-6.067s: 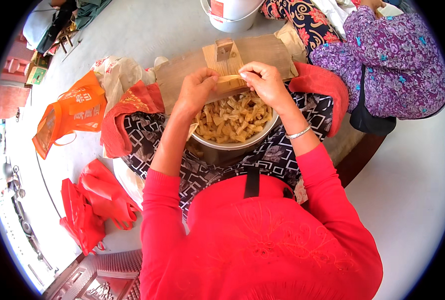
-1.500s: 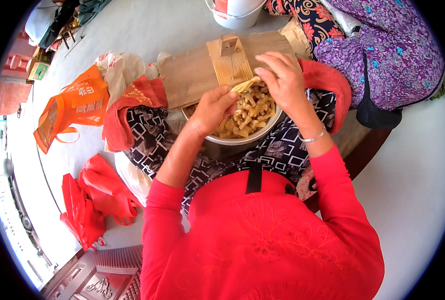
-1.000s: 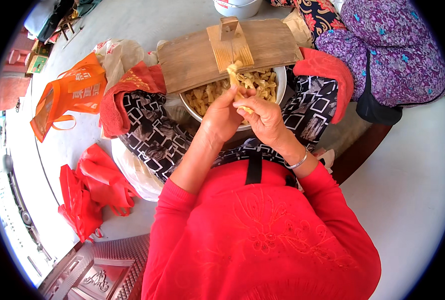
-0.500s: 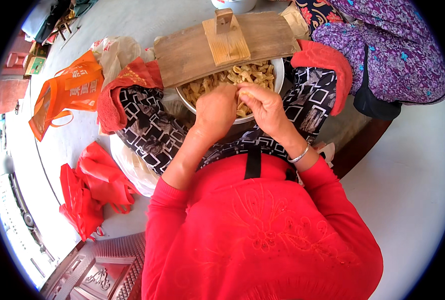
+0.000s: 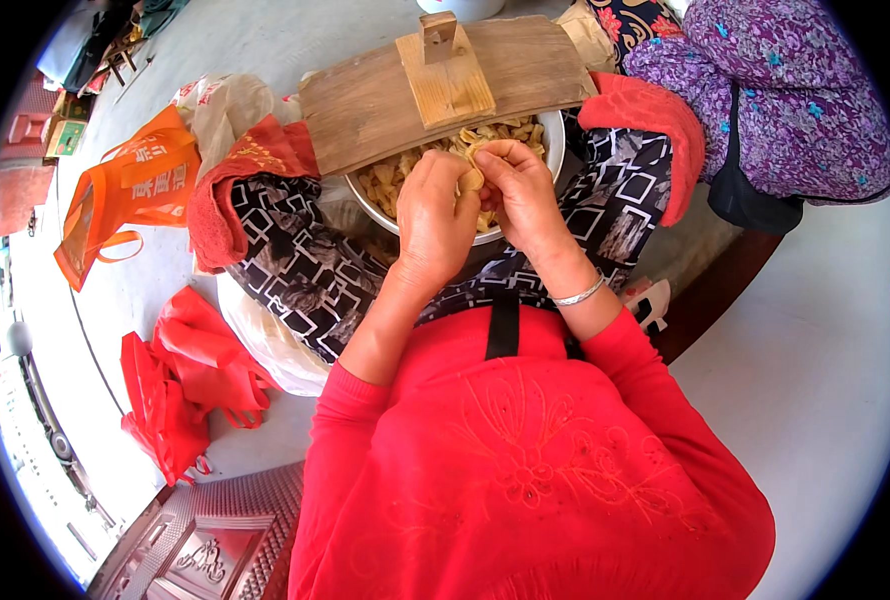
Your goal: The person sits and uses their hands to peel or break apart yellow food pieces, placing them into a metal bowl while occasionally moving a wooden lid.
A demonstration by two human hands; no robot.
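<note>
My left hand [image 5: 435, 210] is closed round a small pale-yellow piece [image 5: 472, 179] in front of my body, and my right hand [image 5: 520, 195] pinches it from the right. Both are over a round metal bowl [image 5: 556, 150] full of similar twisted yellow pieces [image 5: 385, 178], which sits between my patterned-trouser legs. Across the bowl's far part lies a wide wooden board [image 5: 355, 115], with a lighter wooden plate [image 5: 450, 85] and a short upright block [image 5: 438, 40] fixed on it. My fingers hide much of the held piece.
Red towels [image 5: 665, 120] cover both knees. An orange bag [image 5: 135, 190], red bags [image 5: 180, 370] and pale plastic bags [image 5: 235, 100] lie on the left. A person in purple floral clothing [image 5: 785, 120] is at the right. A white bucket [image 5: 460, 5] shows beyond the board.
Six seconds ago my hands stretched a strip at the wooden plate. They have since come together lower, over the bowl. The piece that stuck up from my fingers a second ago is now mostly hidden.
</note>
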